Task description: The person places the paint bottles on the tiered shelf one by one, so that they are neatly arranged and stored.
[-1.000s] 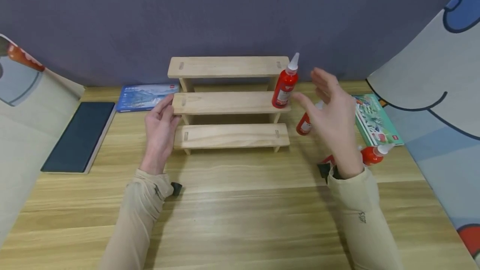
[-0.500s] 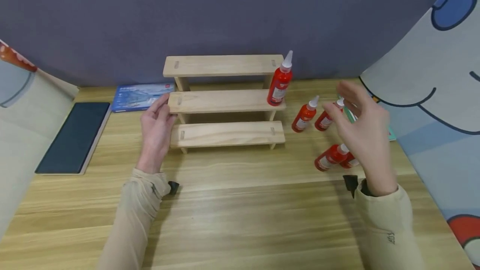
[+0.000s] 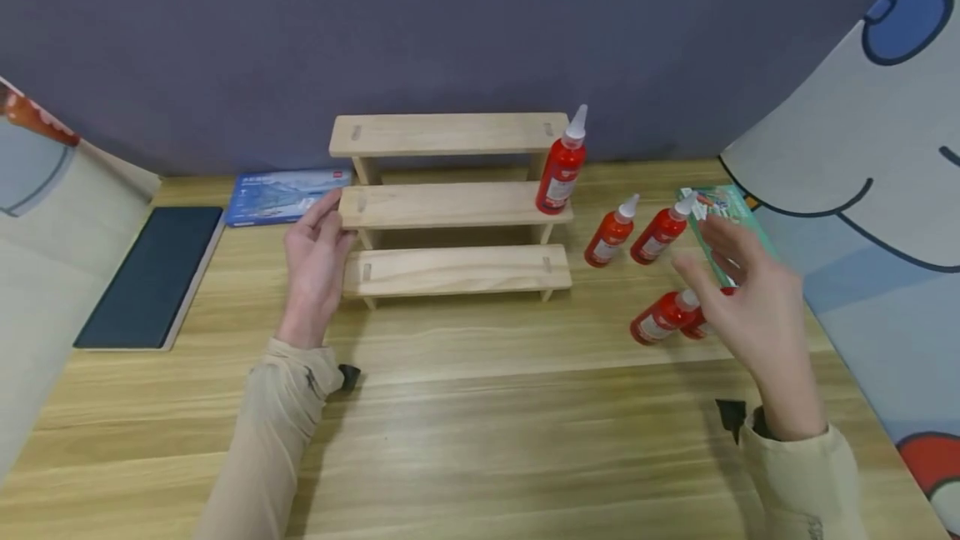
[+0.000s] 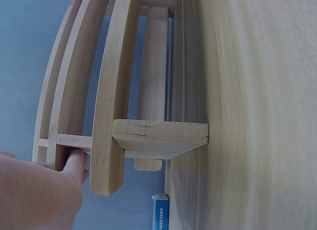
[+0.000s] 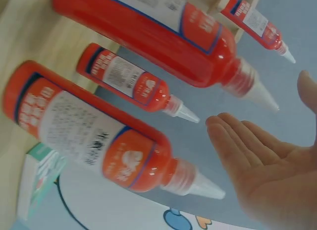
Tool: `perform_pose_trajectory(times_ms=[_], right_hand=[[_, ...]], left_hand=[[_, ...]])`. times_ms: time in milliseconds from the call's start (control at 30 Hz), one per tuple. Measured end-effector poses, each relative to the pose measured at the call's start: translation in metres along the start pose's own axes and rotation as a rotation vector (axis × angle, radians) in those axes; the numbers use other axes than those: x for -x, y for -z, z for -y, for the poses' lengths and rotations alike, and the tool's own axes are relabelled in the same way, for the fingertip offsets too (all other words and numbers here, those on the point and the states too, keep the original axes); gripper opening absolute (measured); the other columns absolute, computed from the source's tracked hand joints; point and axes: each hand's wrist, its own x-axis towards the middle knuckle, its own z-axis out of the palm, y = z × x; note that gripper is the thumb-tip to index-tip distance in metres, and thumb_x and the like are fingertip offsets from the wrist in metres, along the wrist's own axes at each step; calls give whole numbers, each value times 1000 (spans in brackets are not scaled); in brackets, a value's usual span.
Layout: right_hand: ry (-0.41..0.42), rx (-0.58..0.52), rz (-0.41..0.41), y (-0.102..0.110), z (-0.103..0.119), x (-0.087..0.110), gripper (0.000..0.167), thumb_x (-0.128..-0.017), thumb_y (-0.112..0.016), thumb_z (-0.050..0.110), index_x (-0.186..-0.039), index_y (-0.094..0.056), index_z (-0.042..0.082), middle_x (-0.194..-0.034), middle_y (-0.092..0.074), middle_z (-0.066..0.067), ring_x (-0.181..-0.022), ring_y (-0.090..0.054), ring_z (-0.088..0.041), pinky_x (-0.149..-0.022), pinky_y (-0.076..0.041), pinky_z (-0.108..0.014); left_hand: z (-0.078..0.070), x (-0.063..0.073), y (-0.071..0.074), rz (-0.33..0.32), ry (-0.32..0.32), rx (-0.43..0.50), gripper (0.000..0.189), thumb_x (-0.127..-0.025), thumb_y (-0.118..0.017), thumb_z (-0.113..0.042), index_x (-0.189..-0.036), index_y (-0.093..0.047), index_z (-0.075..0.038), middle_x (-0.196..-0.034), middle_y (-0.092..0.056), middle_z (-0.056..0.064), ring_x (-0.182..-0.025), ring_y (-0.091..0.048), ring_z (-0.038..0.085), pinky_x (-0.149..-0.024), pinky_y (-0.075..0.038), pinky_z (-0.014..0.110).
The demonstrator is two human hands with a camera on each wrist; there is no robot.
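A three-tier wooden step shelf (image 3: 450, 205) stands by the back wall. My left hand (image 3: 315, 273) holds the left end of its middle tier; in the left wrist view the thumb (image 4: 74, 165) lies under that board. One red squeeze bottle (image 3: 561, 177) with a pointed white nozzle stands at the middle tier's right end. Several similar bottles stand on the table to the right, including a back pair, the left bottle (image 3: 609, 238) and the right bottle (image 3: 660, 236). My right hand (image 3: 757, 315), fingers spread from the thumb and nothing held, is over the front pair, partly covering the rear bottle (image 3: 699, 327).
A dark flat book or tablet (image 3: 150, 277) lies on the table (image 3: 480, 440) at the left. A blue picture box (image 3: 277, 198) lies behind it, left of the shelf. At the right lies a green illustrated box (image 3: 731, 207), partly behind my right hand. A grey wall rises behind.
My right hand has moved away from the bottle on the middle tier, to the right and nearer, over the front bottles. My left hand stays on the shelf.
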Motion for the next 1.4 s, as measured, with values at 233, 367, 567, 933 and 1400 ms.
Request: perform_pose_trajectory(times_ms=[233, 367, 567, 933, 1400], right_hand=[[-40, 42, 67, -2, -11, 15, 65, -99, -82, 23, -152, -54, -1, -145, -63, -25, -125, -62, -48, -91, -39, 2], [-71, 86, 121, -4, -17, 21, 67, -101, -80, 32, -152, -54, -3, -143, -63, -28, -119, -65, -49, -82, -38, 2], [-46, 93, 115, -9, -26, 29, 64, -96, -85, 24, -147, -59, -5, -135, -67, -30, -109, -69, -50, -80, -37, 4], [-77, 92, 163, -23, -36, 43, 65, -92, -89, 20, -141, -59, -10, -129, -66, -38, -108, -69, -54, -81, -63, -26], [-129, 138, 193, -27, -40, 46, 50, -93, -87, 15, -125, -59, -11, -122, -67, -40, -104, -70, -56, -83, -58, -59]], left_hand=[[0, 0, 0, 17, -4, -16, 45, -115, -43, -6, -160, -44, 1, -137, -56, 9, -111, -57, 13, -91, -55, 17], [-1, 1, 1, 11, 0, -17, 45, -115, -44, -6, -160, -45, 1, -139, -55, 10, -109, -57, 13, -92, -55, 18], [-1, 1, 2, 8, -5, -34, 45, -115, -43, -6, -160, -45, 0, -148, -52, 15, -109, -56, 12, -93, -55, 20], [1, 0, 1, 1, -11, -19, 45, -115, -43, -3, -159, -45, 3, -140, -57, 13, -99, -56, 11, -86, -55, 18], [0, 0, 0, 3, -1, -12, 45, -115, -42, -3, -160, -44, 2, -153, -50, 21, -116, -57, 13, -91, -55, 17]])
